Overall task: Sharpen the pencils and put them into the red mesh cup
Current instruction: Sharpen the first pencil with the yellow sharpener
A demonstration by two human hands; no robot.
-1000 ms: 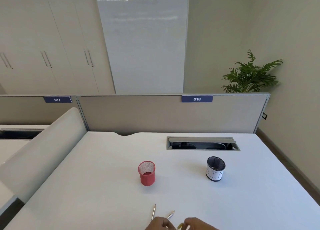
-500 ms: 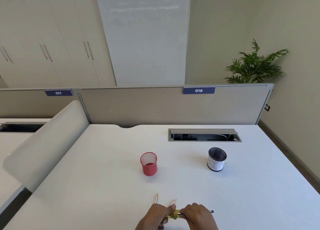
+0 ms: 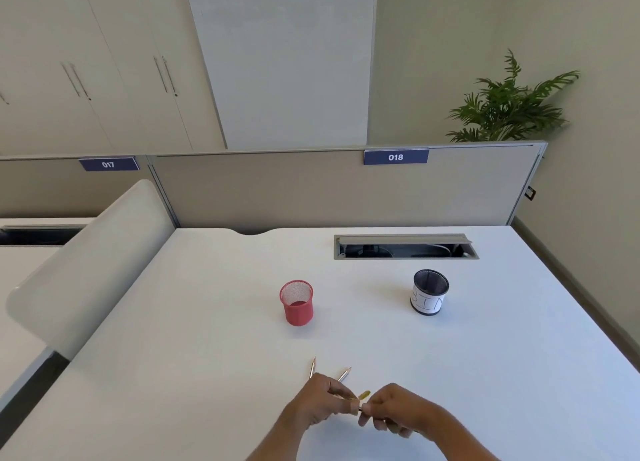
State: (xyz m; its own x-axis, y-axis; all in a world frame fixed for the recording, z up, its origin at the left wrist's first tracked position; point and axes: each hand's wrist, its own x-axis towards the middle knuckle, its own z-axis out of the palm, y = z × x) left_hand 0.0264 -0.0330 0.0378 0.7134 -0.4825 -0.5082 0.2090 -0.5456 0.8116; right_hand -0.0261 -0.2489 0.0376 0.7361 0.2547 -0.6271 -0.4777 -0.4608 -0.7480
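White desk [image 3: 207, 339], office partition behind, plant [image 3: 509, 103] in the far corner. Near the front edge, both hands together over the desk: left hand [image 3: 320, 403] pinching a small yellow sharpener [image 3: 363, 395], right hand [image 3: 394, 408] curled round a pencil, its tip apparently fed into the sharpener, though hardly visible between the fingers. Held low and close, probably to steady the twisting. Two more pencils [image 3: 312, 367] lying just beyond the left hand, points aimed away, within easy reach for their turn. Red cup [image 3: 297, 303] upright mid-desk, nothing seen standing in it, placed straight ahead for dropping finished pencils in. Black mesh cup [image 3: 429, 291] with a paper label to the right, well apart, likely for shavings. Count: three pencils at most, two cups, one sharpener.
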